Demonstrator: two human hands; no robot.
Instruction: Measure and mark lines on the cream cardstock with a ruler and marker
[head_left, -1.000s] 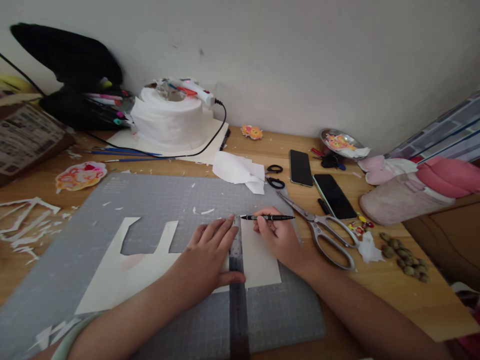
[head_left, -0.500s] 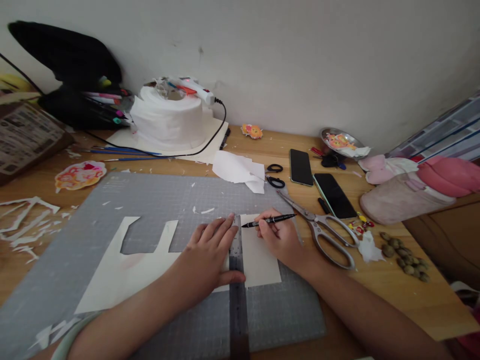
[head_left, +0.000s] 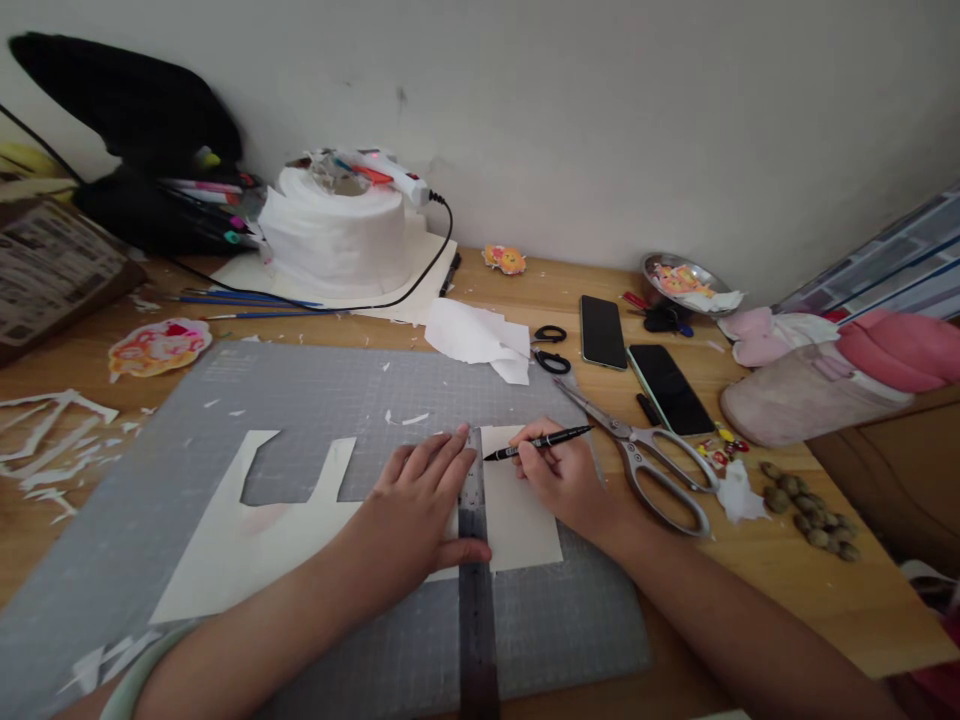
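Note:
A metal ruler [head_left: 476, 610] lies upright in the view across a cut sheet of cream card [head_left: 217, 570]. My left hand [head_left: 420, 500] rests flat on the ruler and card, fingers stretched out, with the thumb across the ruler. In my right hand [head_left: 566, 480] is a black marker pen [head_left: 551, 438], pinched between thumb and fingers. Its tip meets the card close to the ruler's right edge. Under the card spreads a grey cutting mat [head_left: 337, 390]. Large metal scissors [head_left: 637, 440] lie just right of my right hand.
Behind the mat are crumpled white paper [head_left: 480, 335], black-handled scissors [head_left: 551, 350] and two phones [head_left: 602, 332]. A white roll [head_left: 337, 235] carries a corded glue gun [head_left: 394, 175]. On the right are a pink-lidded bottle [head_left: 817, 395] and small brown nuts [head_left: 810, 515]. Paper scraps [head_left: 52, 440] litter the left.
The marker tip has slid slightly toward me along the ruler's edge. My left hand and the ruler stay in place.

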